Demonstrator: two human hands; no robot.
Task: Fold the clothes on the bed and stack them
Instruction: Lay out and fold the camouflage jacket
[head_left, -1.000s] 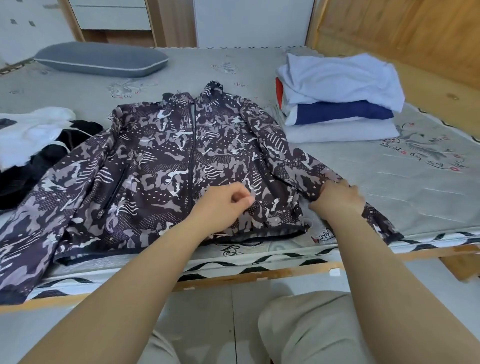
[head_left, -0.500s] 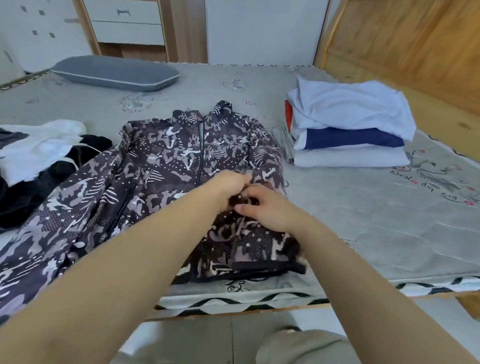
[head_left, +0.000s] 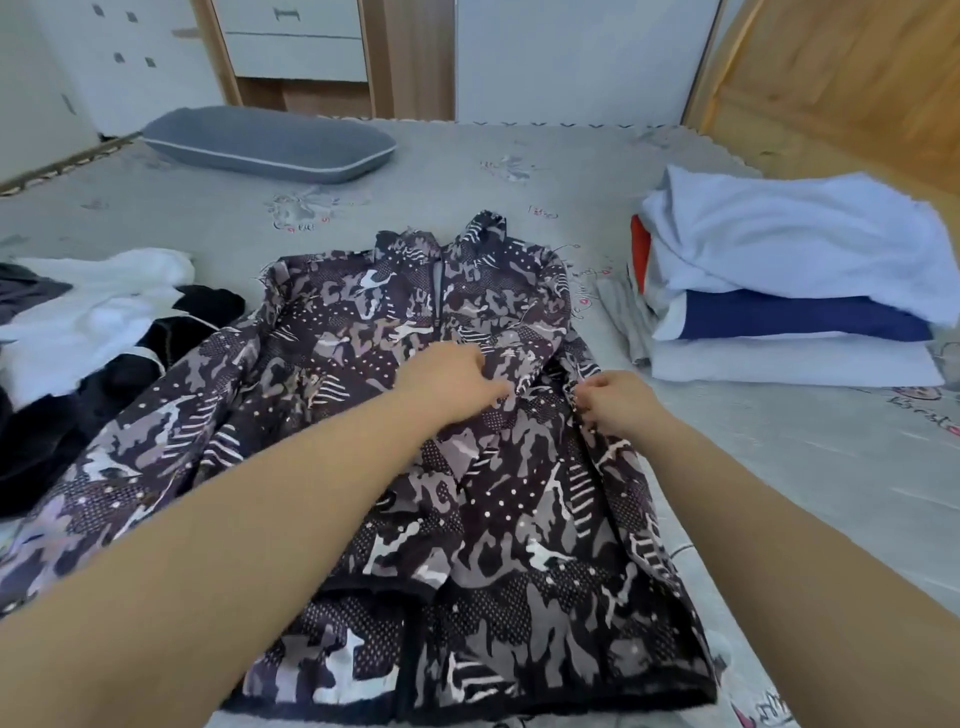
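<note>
both hands (head_left: 530, 395) on camo jacket (head_left: 467, 467) on bed (head_left: 779, 467); folded stack (head_left: 789, 291) right.
</note>
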